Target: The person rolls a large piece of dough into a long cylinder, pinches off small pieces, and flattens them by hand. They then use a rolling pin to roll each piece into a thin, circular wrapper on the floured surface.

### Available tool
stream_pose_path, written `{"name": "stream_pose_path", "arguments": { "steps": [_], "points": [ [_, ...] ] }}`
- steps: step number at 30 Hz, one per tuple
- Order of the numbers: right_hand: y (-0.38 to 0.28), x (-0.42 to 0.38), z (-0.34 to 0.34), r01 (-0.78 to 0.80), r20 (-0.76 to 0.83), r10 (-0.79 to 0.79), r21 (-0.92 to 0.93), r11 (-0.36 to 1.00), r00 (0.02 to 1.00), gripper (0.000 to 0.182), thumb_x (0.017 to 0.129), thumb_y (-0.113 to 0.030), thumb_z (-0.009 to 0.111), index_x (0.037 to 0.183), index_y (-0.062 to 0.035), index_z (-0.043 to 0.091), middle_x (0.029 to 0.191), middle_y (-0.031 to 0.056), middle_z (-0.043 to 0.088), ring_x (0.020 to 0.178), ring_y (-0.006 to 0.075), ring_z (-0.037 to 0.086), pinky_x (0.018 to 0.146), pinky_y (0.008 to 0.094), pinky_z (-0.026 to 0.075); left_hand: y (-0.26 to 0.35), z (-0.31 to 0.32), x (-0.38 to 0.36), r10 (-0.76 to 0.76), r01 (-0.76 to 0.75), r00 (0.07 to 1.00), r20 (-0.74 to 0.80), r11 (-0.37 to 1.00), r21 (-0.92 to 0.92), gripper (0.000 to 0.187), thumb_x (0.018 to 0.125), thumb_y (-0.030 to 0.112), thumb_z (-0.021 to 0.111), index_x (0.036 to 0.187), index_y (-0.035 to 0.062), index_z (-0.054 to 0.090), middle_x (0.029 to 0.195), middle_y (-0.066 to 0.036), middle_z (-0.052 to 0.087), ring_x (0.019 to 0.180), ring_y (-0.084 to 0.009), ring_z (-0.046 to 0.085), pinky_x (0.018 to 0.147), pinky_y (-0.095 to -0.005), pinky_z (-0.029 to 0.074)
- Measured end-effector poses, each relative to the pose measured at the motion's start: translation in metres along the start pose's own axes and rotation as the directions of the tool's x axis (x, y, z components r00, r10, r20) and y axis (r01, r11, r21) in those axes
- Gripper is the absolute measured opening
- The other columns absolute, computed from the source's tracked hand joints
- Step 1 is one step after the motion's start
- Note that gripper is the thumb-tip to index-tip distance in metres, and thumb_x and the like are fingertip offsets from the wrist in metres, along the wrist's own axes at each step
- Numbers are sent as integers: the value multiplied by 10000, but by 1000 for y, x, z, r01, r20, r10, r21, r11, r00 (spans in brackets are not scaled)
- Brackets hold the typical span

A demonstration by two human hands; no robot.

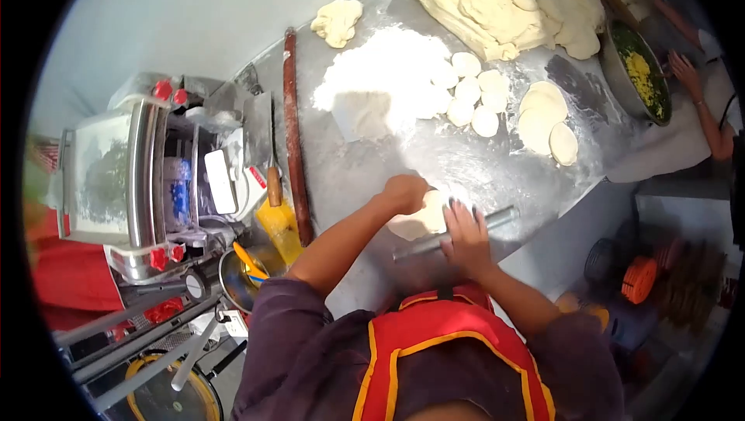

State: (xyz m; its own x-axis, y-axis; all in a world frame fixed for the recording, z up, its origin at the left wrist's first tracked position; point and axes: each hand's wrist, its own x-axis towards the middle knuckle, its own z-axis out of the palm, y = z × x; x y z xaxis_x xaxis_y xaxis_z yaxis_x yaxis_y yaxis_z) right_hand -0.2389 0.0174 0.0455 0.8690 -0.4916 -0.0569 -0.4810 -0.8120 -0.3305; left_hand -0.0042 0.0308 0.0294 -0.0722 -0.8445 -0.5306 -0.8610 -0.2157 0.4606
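Observation:
A flattened dough round (419, 223) lies on the floured metal table (341, 161) in front of me. My left hand (407, 193) is closed at its upper edge, fingers pinched on the dough. On its right side, my right hand (464, 236) lies with fingers spread over a short metal rolling pin (500, 218), which slants along the dough's near edge. Beyond my hands are several small dough discs (467, 90) and a heap of white flour (380, 64). Flatter overlapping rounds (541, 114) lie farther right.
A large dough mass (504, 2) and a smaller lump (337, 22) lie at the back. A long red-brown rod (292, 126) and a wooden-handled scraper (273, 187) are left. At right, a co-worker's hand (684, 72) is beside a bowl of filling (622, 56).

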Motion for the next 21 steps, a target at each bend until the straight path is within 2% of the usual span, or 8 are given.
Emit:
{"name": "stream_pose_path", "arguments": {
  "steps": [4,6,8,9,12,13,18,21],
  "points": [
    [8,-29,9,-5,130,-7,87,996,992,770,789,-298,702,1462,-96,386,1500,136,408,1392,296,383,1147,516,223,45,-23,79,306,-333,937,-171,929,-163,281,864,273,647,1064,77,672,965,-176,676,961,-360,640,855,-451,494],
    [11,-25,12,18,79,-23,62,998,997,753,778,-326,712,1438,-116,416,1476,98,444,1373,266,409,1128,509,273,74,-49,118,175,-387,886,-430,789,-477,264,889,240,622,1090,68,639,1021,-175,659,1014,-359,615,892,-448,475],
    [12,-19,15,27,64,-30,39,999,997,717,782,-332,713,1418,-139,443,1463,59,462,1364,234,417,1117,498,306,104,-60,131,-49,-312,743,-668,857,-410,329,893,209,613,1182,52,593,1202,-184,603,1165,-351,544,991,-425,427],
    [11,-15,13,18,96,-20,15,1000,995,692,772,-336,716,1390,-146,472,1440,50,486,1341,230,442,1100,490,331,94,-43,160,112,-244,597,-795,969,-47,429,898,175,580,1289,7,522,1359,-197,508,1293,-358,443,1085,-429,349],
    [10,-17,10,28,51,-31,65,997,998,665,767,-318,712,1368,-134,492,1414,59,513,1314,237,470,1088,489,344,74,-23,160,278,-85,700,-657,947,311,465,900,125,532,1335,-32,484,1401,-210,474,1345,-363,393,1136,-453,286],
    [8,-16,7,27,52,-31,72,997,998,656,769,-315,706,1363,-131,498,1410,62,518,1307,240,476,1086,488,346,67,-15,153,366,-138,614,-699,922,361,475,899,80,494,1356,-46,465,1393,-217,479,1324,-376,418,1126,-472,302],
    [7,-14,4,23,58,-27,67,998,998,622,780,-309,671,1350,-117,513,1396,80,532,1286,253,494,1081,488,347,41,33,52,433,-362,621,-653,898,251,433,883,108,546,1298,-12,529,1369,-201,505,1281,-370,467,1098,-455,355],
    [7,-15,6,34,38,-36,62,998,999,634,779,-324,662,1357,-113,509,1401,79,530,1281,251,498,1075,490,341,14,69,-6,241,-277,731,-638,960,45,456,908,184,554,1316,-16,512,1395,-174,490,1338,-336,418,1153,-432,278]
  ]
}}
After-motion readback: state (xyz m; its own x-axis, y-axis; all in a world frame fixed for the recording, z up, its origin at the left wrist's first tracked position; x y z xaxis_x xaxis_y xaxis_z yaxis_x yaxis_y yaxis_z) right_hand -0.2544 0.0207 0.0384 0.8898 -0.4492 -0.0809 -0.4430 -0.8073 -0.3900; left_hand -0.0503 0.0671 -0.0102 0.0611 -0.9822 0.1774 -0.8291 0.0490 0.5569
